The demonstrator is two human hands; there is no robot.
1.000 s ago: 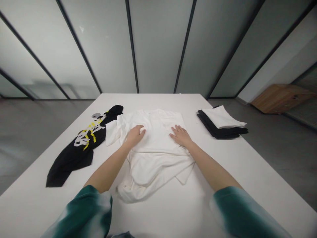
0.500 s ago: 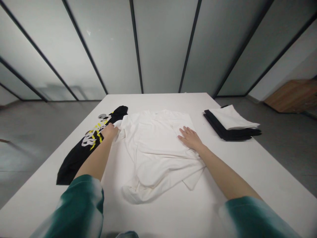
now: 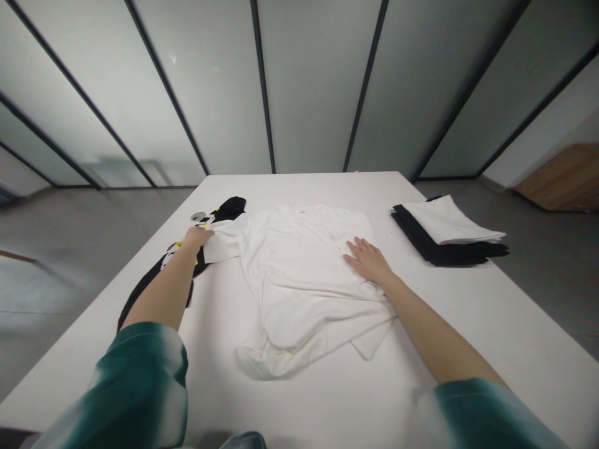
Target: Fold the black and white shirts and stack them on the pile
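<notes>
A white T-shirt [image 3: 304,262] lies spread on the table, its collar toward the far edge. Wrinkles cross its lower half, and the hem is bunched at the near left. My left hand [image 3: 199,236] pinches the end of the shirt's left sleeve, which is stretched out sideways. My right hand [image 3: 369,259] rests flat on the right side of the shirt with its fingers spread. Under the sleeve and behind my left forearm lies a black garment [image 3: 145,287] with a yellow and white print, partly hidden.
On the right of the white table [image 3: 299,411] sits a stack of folded black clothes [image 3: 440,252] with a folded white cloth [image 3: 449,221] on top. A small grey disc [image 3: 198,216] lies near the black garment. Frosted glass panels [image 3: 309,87] stand beyond the table.
My left hand has moved outward to the left, pulling the crumpled sleeve out flatter over the black garment. My right hand stays on the shirt. The view has shifted slightly.
</notes>
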